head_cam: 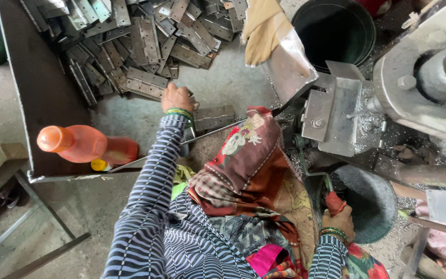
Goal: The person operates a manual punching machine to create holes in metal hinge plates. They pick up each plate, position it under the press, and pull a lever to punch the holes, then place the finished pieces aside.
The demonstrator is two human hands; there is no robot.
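Left hand is reaching forward and resting on a flat metal hinge plate lying on the floor; fingers are curled over its near end, but a closed hold cannot be confirmed. Beyond this grip, a pile of hinge plates is lying heaped. Right hand is closing fully around the red-wrapped lever handle, with a dark round bin sitting just beside it, below the press machine

Hinge pile left of drill press
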